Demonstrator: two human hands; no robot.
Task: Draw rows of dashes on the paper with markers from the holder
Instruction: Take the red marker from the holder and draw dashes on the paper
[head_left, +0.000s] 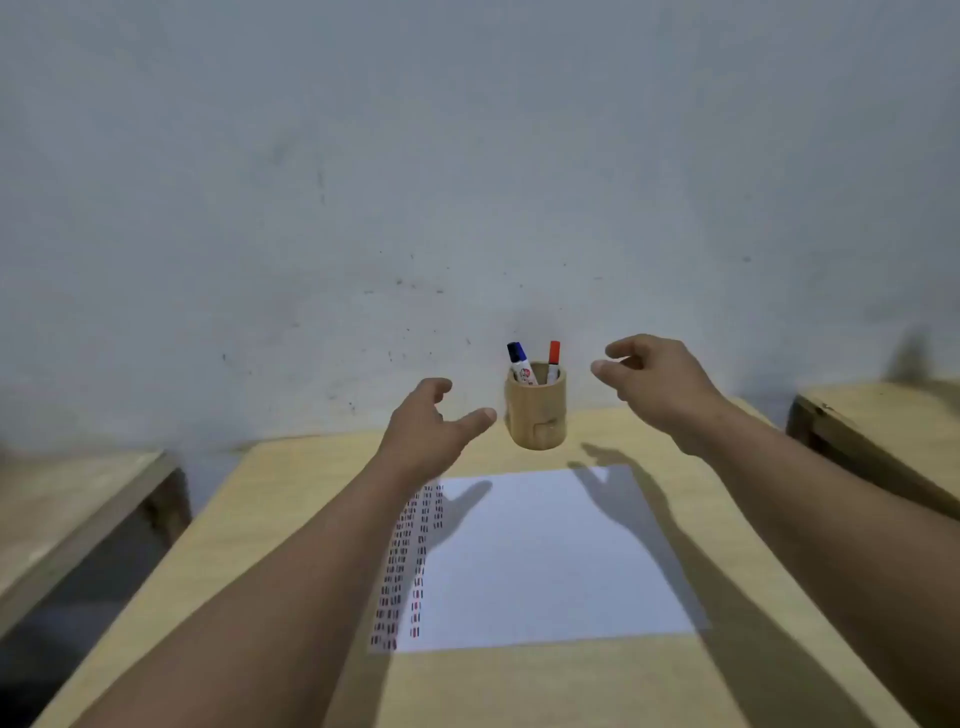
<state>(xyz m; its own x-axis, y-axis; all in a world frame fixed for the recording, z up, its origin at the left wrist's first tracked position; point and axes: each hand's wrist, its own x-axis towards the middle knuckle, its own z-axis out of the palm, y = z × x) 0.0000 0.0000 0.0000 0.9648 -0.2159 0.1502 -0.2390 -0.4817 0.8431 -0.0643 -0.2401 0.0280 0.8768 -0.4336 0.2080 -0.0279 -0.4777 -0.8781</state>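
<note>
A round wooden holder (536, 421) stands at the far edge of the table, by the wall. A blue-capped marker (519, 362) and a red-capped marker (554, 356) stick out of it. In front of it lies a white paper (550, 556) with columns of red and dark dashes along its left side, partly hidden by my left forearm. My left hand (423, 431) hovers just left of the holder, fingers apart, holding nothing. My right hand (654, 382) hovers just right of the holder, fingers loosely curled and apart, also holding nothing.
The light wooden table (260, 519) ends at a grey wall (467, 156). A second wooden desk (67, 519) stands to the left across a dark gap, and another (883, 421) at the right.
</note>
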